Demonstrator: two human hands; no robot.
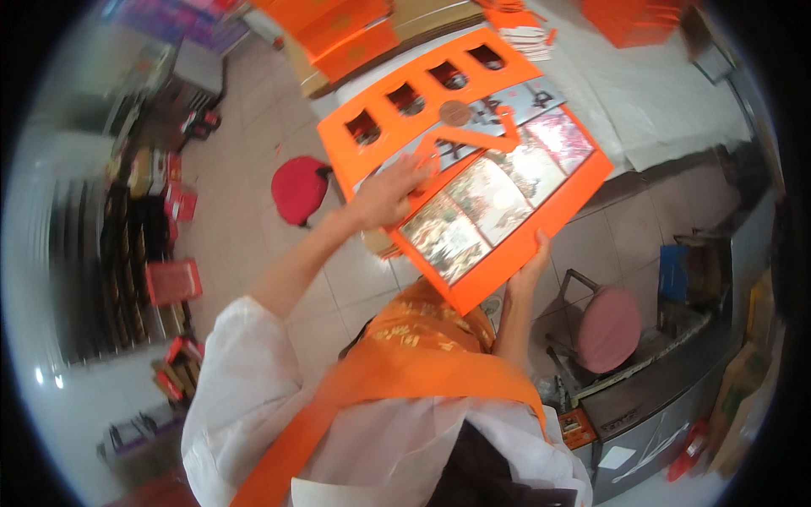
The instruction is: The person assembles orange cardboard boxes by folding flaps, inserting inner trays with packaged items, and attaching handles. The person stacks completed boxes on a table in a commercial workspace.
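Note:
A large orange gift box [525, 253] is held tilted in front of me. Its far side has a row of several cut-out windows with dark contents, and its near side carries several shiny picture panels. Between them runs a silvery strip with dark lettering and a round brown emblem. An orange ribbon handle [473, 140] lies bent across that strip. My left hand [390, 194] is closed at the ribbon's left end, over the box's left part; its fingertips are partly blurred. My right hand [530, 264] grips the box's near right edge, its fingers hidden underneath.
A table with a pale cover [667, 110] stands beyond the box, with orange cartons [359, 46] at its left. A red stool [299, 190] is on the left floor, a pink stool [608, 329] at right. Shelves with goods [135, 245] line the left; a grey counter [650, 397] stands right.

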